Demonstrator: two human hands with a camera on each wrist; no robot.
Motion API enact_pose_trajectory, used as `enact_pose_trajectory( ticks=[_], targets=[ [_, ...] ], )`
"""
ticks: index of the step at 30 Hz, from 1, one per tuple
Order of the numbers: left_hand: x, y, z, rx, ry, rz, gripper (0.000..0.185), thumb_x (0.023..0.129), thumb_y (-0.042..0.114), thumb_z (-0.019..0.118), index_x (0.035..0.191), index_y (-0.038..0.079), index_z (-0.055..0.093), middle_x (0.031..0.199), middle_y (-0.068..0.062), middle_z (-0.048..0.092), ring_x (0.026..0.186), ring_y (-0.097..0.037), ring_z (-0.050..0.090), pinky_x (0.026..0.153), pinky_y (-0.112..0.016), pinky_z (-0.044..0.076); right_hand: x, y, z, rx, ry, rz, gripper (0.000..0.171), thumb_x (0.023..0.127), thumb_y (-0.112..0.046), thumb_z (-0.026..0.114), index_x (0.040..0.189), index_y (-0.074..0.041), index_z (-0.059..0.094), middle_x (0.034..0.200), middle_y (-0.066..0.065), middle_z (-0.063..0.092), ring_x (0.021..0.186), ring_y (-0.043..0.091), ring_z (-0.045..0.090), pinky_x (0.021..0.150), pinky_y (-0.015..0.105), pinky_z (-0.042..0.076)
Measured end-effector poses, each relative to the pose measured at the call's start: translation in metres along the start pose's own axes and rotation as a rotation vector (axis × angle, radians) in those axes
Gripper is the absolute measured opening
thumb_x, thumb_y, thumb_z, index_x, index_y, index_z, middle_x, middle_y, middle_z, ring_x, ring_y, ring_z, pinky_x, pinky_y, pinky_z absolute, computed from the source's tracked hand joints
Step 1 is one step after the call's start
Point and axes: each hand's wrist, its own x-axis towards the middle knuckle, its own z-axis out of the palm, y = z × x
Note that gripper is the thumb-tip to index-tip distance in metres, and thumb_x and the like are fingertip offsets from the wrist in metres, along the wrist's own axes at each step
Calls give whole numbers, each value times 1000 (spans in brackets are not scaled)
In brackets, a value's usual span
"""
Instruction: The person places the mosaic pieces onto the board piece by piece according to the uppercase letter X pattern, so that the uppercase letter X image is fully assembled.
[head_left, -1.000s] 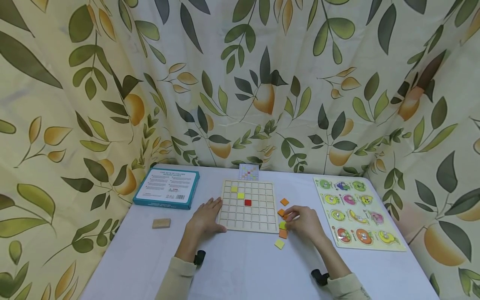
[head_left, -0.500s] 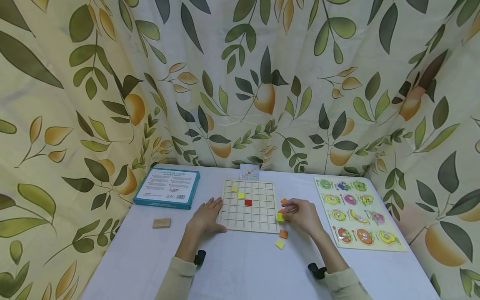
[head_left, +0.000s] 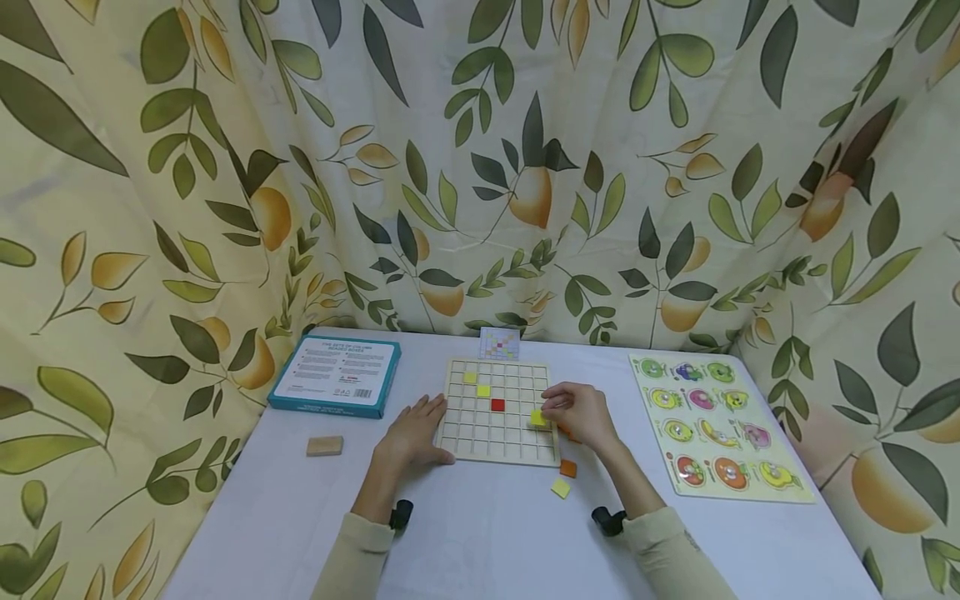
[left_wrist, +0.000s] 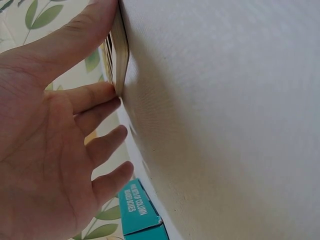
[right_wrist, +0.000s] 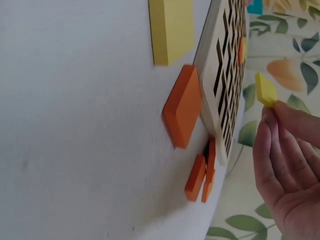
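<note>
A leaf-print curtain (head_left: 525, 167) closes in three sides of a white table (head_left: 480, 533). On it lies a wooden grid board (head_left: 498, 412) with two yellow tiles and a red tile (head_left: 497, 405) already seated in cells.

The right hand (head_left: 581, 412) pinches a yellow tile (head_left: 537, 418) between thumb and fingertips, held over the board's right columns; the right wrist view shows the tile (right_wrist: 265, 89) clear of the grid, not yet in a cell. That hand hides part of the orange tiles (head_left: 570, 433) lying beside the board's right edge, so their number cannot be told from the head view. One orange tile (head_left: 567, 468) and a loose yellow tile (head_left: 560, 488) lie off the board's near right corner.

The left hand (head_left: 412, 433) rests flat, fingers straight, against the board's left edge (left_wrist: 119, 50).

Near the left rim sit a teal box (head_left: 337, 375) and a small wooden block (head_left: 324, 446); a fruit puzzle (head_left: 712, 425) lies close to the right rim. The near stretch of table between the sleeves is bare cloth.
</note>
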Motion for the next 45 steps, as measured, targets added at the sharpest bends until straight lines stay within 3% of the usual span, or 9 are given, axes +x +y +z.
enact_pose_trajectory(
  ticks=[5,13,27,35,45],
  targets=[
    [-1,0,0,-6,0,5,103,72,45,84,153,7,32,161,-7,26,149,-31,16,119,-53,18,5,-4,9,29,-23,24,28,78,-9,82,104,-5,73,81,-2,73,73,11,70,68,29,55],
    [-1,0,0,-4,2,-2,103,72,45,84,153,8,32,161,-6,25,150,-30,15,120,-52,17,14,-4,22,32,-40,22,27,78,-10,82,103,-5,73,79,-3,73,72,10,69,75,33,55],
    [-1,1,-1,-9,-5,-8,102,73,44,84,153,8,32,161,-6,25,150,-30,15,120,-52,17,22,-5,40,39,-65,39,23,79,-8,81,101,-6,73,78,-5,72,70,10,68,65,27,56],
    [0,0,0,-1,-6,-4,103,72,47,83,153,9,31,161,-6,25,150,-30,15,120,-53,17,23,-3,44,-1,-77,65,19,80,-10,80,99,-11,74,76,-8,71,71,9,67,69,29,55],
    [1,-1,0,-11,-7,-16,103,72,46,84,153,10,31,161,-5,25,150,-30,14,120,-53,17,19,-7,45,14,-105,54,20,81,-7,79,101,-7,73,81,-3,74,73,9,69,70,29,57]
  ],
)
